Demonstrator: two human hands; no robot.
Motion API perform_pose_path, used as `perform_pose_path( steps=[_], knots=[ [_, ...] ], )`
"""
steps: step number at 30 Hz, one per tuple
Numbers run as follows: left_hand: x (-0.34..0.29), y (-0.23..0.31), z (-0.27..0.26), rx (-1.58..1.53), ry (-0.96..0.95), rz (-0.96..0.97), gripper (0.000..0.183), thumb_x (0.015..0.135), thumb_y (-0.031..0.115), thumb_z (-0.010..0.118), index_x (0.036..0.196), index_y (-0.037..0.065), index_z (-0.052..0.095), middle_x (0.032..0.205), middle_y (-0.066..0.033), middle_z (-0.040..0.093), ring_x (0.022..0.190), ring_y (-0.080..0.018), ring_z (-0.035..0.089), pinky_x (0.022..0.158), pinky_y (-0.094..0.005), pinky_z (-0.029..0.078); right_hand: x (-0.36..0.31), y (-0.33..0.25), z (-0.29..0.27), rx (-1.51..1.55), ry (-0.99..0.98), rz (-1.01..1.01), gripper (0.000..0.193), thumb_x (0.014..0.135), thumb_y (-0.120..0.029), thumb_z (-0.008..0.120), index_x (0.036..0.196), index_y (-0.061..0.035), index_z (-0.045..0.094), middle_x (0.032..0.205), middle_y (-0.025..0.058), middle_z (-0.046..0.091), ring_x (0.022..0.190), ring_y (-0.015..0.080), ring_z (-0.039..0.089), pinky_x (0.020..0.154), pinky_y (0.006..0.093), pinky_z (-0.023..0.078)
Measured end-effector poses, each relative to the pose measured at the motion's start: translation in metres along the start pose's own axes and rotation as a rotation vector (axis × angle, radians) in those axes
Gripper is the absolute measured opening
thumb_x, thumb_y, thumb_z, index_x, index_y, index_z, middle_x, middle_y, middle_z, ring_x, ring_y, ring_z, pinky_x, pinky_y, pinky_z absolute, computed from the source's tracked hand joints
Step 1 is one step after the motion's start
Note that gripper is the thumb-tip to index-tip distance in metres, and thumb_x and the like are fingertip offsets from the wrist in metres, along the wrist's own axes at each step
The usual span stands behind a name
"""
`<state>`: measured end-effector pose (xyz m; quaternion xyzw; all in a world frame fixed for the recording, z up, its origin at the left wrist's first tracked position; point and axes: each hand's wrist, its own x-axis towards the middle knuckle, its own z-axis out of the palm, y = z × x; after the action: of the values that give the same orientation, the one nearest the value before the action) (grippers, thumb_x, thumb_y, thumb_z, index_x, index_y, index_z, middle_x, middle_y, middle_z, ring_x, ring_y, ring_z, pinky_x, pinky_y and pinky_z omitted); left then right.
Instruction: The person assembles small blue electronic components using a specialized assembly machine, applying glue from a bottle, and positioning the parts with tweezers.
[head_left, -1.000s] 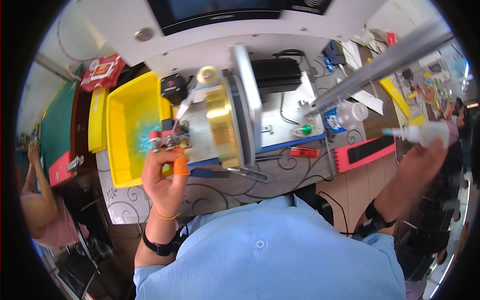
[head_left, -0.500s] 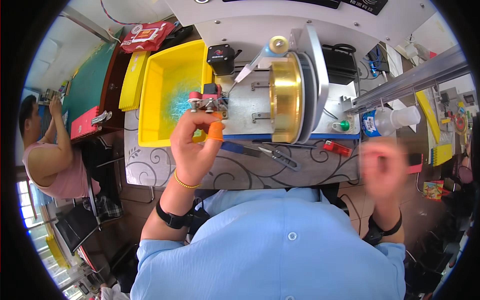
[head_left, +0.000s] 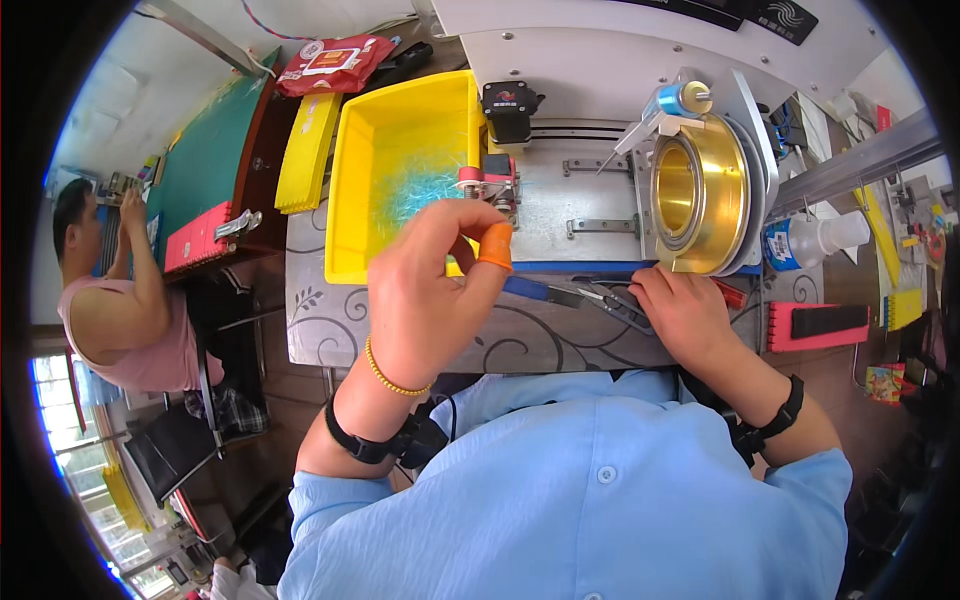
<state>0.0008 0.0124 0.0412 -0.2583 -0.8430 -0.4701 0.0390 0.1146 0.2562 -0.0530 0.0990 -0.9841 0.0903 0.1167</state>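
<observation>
My left hand is raised in front of a small red clamp at the machine's left end. Thumb and forefinger are pinched together, an orange finger cot on the thumb; anything between the tips is too small to make out. At the machine's blue front edge, my right hand rests with its fingers bent and close together. Its fingertips are beside the grey thread snips, and what they grip is hidden. Part of a red lighter shows behind this hand. A gold drum stands upright beyond it.
A yellow bin holding fine blue strands stands left of the metal machine bed. A blue-handled tool lies on the patterned table. A plastic bottle is at right. Further left, another person sits at a green-topped desk.
My right hand has come in from the right to the machine's front edge, beside the snips. The view has shifted, and my left hand keeps its pinch near the clamp.
</observation>
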Motion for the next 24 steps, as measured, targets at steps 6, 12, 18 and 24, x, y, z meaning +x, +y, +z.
perform_pose_path(
  steps=[6, 12, 18, 24],
  knots=[
    [0.037, -0.002, -0.004, 0.322, 0.119, 0.452, 0.010, 0.085, 0.004, 0.066, 0.094, 0.002, 0.061, 0.094, -0.0068, 0.066, 0.084, -0.0131, 0.060, 0.073, -0.0246, 0.047, 0.007, -0.001, -0.030, 0.102, 0.049, -0.089, 0.012, 0.082, -0.014, 0.066, 0.088, -0.0070, 0.058, 0.078, 0.0079, 0.058, 0.066, 0.0251, 0.061, 0.061, 0.0345, 0.049],
    [0.063, 0.002, 0.007, -0.141, -0.307, 0.091, 0.009, 0.092, 0.009, 0.060, 0.095, 0.001, 0.060, 0.089, -0.0019, 0.064, 0.083, -0.0084, 0.056, 0.072, -0.0233, 0.046, 0.001, -0.010, -0.078, 1.048, -0.264, 0.266, 0.014, 0.091, -0.012, 0.057, 0.101, -0.0032, 0.055, 0.090, 0.0072, 0.063, 0.074, 0.0151, 0.062, 0.067, 0.0263, 0.048],
    [0.068, 0.006, 0.008, -0.040, -0.446, 0.017, 0.010, 0.092, 0.010, 0.059, 0.095, 0.000, 0.060, 0.084, -0.0004, 0.059, 0.079, -0.0077, 0.052, 0.073, -0.0218, 0.045, 0.022, -0.031, -0.083, 1.197, -0.344, 0.325, 0.022, 0.096, -0.015, 0.054, 0.111, 0.0005, 0.051, 0.081, 0.0038, 0.061, 0.073, 0.0092, 0.058, 0.067, 0.0241, 0.046],
    [0.072, -0.003, 0.010, -0.188, -0.359, -0.040, 0.010, 0.093, 0.012, 0.058, 0.098, 0.003, 0.059, 0.086, 0.0006, 0.059, 0.081, -0.0069, 0.053, 0.075, -0.0216, 0.044, 0.058, -0.046, -0.099, 1.349, -0.530, 0.503, 0.026, 0.101, -0.023, 0.045, 0.113, -0.0004, 0.051, 0.074, 0.0037, 0.061, 0.062, 0.0083, 0.058, 0.058, 0.0230, 0.046]
  ],
)
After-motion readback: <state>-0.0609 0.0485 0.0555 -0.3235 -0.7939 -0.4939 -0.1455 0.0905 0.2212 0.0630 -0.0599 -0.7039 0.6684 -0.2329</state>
